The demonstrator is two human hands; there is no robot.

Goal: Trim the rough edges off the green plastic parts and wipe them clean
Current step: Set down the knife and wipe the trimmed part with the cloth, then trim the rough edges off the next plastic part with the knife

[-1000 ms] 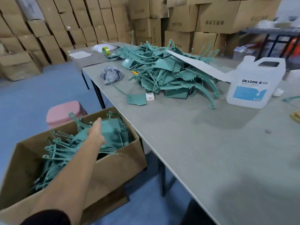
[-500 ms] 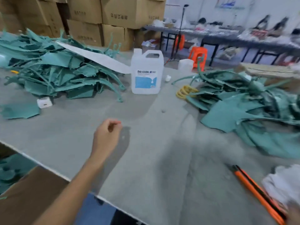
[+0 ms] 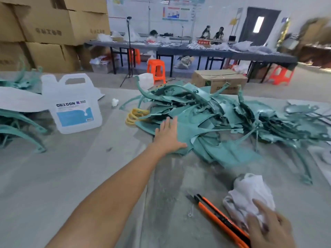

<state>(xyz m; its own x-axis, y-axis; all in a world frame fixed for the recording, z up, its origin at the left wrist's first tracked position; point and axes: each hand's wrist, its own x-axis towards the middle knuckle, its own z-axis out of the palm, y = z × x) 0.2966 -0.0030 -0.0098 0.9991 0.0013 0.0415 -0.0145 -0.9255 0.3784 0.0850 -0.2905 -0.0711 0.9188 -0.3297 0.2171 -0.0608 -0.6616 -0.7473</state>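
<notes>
Parts of green moulded plastic [image 3: 215,111] lay heaped at mid-desk. The nearest flat green panel [image 3: 189,133] sat under the left grip [image 3: 168,137], whose straight, spread fingers pressed it down. The right grip [image 3: 268,228] lay on a crumpled white cloth [image 3: 250,190]; blur hid whether it clutched or merely pressed. An orange utility knife [image 3: 220,219] lay just beside it. Bare grey desk [image 3: 71,176] stretched leftward to a translucent plastic jug [image 3: 71,104].

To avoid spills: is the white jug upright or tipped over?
Upright: the white jug stands on its base, handle on top.
</notes>
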